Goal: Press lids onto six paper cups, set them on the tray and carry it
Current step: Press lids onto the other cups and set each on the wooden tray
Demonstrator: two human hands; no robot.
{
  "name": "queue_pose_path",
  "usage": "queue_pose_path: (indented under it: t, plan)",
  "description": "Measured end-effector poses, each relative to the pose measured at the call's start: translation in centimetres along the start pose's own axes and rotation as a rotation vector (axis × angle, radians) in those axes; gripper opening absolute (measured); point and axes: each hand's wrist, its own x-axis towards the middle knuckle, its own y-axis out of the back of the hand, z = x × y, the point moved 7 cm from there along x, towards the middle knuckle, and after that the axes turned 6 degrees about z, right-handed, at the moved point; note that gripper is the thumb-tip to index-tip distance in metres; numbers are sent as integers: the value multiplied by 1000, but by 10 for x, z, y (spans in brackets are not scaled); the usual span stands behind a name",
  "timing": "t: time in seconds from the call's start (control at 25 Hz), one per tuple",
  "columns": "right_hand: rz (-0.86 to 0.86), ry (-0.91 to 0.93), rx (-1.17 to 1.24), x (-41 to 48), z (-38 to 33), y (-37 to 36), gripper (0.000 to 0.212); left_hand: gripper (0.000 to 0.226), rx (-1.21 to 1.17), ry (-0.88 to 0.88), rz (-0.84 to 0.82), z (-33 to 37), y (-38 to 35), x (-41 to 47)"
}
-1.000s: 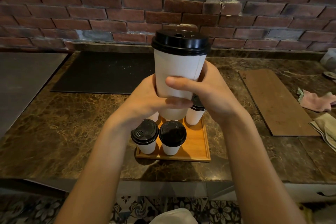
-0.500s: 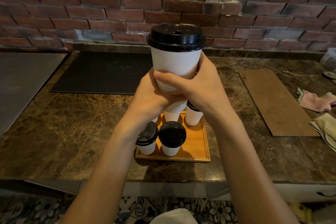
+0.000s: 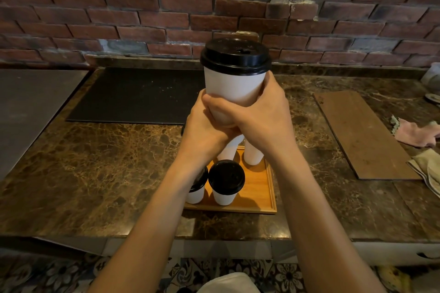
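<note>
I hold a white paper cup (image 3: 234, 84) with a black lid (image 3: 235, 56) upright, high above the counter. My left hand (image 3: 202, 131) and my right hand (image 3: 262, 114) both wrap its lower part, fingers overlapping. Below them a wooden tray (image 3: 259, 188) lies on the marble counter. On it stand several lidded white cups: one at the front middle (image 3: 226, 181), one at the front left (image 3: 196, 190) partly behind my left forearm, and others at the back (image 3: 253, 154) mostly hidden by my hands.
A black mat (image 3: 138, 95) lies at the back of the marble counter (image 3: 95, 169), a brown board (image 3: 359, 133) to the right, with pink and beige cloths (image 3: 421, 135) at the right edge. A brick wall (image 3: 142, 12) rises behind. A metal surface (image 3: 28, 102) adjoins on the left.
My hands with the lidded cup have moved away from me and slightly left. Both hands slid lower on the cup, closing more tightly over each other.
</note>
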Motion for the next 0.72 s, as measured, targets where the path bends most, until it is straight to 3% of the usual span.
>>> queue_pose_path:
  t: [0.16,0.52,0.72]
  plan:
    - [-40,18,64,5,-4,6,80,72,-72,-20,-56,4,4,3]
    - [-253,35,179,3,4,2,63,67,-165,43,-351,0,2,-4]
    - [-275,9,133,1,9,-2,68,57,-188,31,-352,-2,0,-5]
